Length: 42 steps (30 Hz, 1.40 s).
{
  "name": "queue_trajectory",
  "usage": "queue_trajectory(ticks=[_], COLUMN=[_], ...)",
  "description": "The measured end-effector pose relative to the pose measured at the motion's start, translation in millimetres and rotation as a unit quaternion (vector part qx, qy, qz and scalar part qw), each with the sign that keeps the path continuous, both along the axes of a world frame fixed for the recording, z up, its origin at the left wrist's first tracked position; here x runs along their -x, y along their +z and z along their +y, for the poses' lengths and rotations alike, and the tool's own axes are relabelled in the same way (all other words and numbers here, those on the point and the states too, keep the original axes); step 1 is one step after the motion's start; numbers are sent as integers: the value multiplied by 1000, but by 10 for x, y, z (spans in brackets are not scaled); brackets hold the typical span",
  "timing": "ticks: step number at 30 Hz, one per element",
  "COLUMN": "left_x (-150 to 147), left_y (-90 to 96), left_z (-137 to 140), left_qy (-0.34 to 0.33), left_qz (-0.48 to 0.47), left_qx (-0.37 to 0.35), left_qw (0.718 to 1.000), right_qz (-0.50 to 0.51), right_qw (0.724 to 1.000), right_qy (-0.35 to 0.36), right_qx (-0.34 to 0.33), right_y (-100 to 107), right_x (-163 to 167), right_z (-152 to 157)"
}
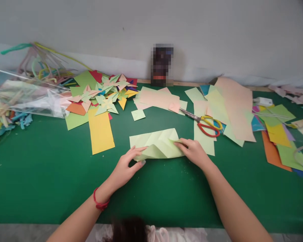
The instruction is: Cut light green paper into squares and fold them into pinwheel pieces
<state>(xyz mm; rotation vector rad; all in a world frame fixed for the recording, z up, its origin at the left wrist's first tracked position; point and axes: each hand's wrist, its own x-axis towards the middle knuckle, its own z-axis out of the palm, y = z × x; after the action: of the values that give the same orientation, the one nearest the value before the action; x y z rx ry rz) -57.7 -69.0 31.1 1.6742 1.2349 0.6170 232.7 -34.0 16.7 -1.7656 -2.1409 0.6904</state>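
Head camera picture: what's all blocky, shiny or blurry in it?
All in the head view: the dark upright object before the wall is pixelated; whitish glare shows on the clear plastic; the dark shape at the bottom edge looks blurred; the pale green paper shows its creases.

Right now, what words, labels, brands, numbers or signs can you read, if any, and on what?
No readable text in view.
Dark upright rectangular object by the wall: pixelated, unreadable.
Small white plastic block at far right: any print too small to read.
Metal scissors with red and yellow handles: no marking legible.
Pale green creased paper sheet between left hand and right hand: no print visible.
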Motion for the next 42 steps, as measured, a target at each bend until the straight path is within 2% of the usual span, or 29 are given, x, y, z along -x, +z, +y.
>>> queue_trajectory(ticks=[4, 7, 13, 17, 18, 20, 22, 24, 26, 28, 31, 34, 42], left_x=[-54, -31, -87, -152, -161, -181, -223, -305, -418, -533, -640, -650, -629], left_y=[-60, -68, -105, -115, -104, -78, -55, -42, -39, -52, -114, -198, -223], left_z=[65, 102, 82, 27, 23, 36, 80, 149, 229, 302, 358, 351, 332], left_qy=[102, 133, 164, 170, 148, 36, -111, -185, -192, -193, -215, -242, -245], left_qz=[51, 133, 262, 329, 336, 326, 286, 244, 222, 218, 236, 262, 286], left_qx=[48, 61, -62, -197, -227, -257, -252, -226, -189, -186, -244, -259, -247], left_qw=[992, 980, 949, 908, 902, 909, 918, 925, 937, 938, 916, 898, 893], right_qz=[12, -5, -53, -147, -163, -189, -206, -208, -198, -190, -190, -212, -262], right_qw=[999, 998, 992, 979, 976, 972, 968, 968, 971, 973, 972, 965, 948], right_qy=[-42, -63, -115, -125, -124, -123, -125, -121, -118, -118, -127, -144, -164], right_qx=[1, 2, -24, -65, -66, -63, -63, -66, -65, -60, -57, -61, -79], right_y=[-27, -25, -34, -49, -53, -63, -75, -84, -84, -80, -78, -86, -97], right_x=[0, 35, 163, 254, 269, 285, 285, 276, 267, 265, 283, 314, 359], right_z=[-30, -35, -3, -3, -5, -6, -6, -4, -2, 0, 2, 2, -6])
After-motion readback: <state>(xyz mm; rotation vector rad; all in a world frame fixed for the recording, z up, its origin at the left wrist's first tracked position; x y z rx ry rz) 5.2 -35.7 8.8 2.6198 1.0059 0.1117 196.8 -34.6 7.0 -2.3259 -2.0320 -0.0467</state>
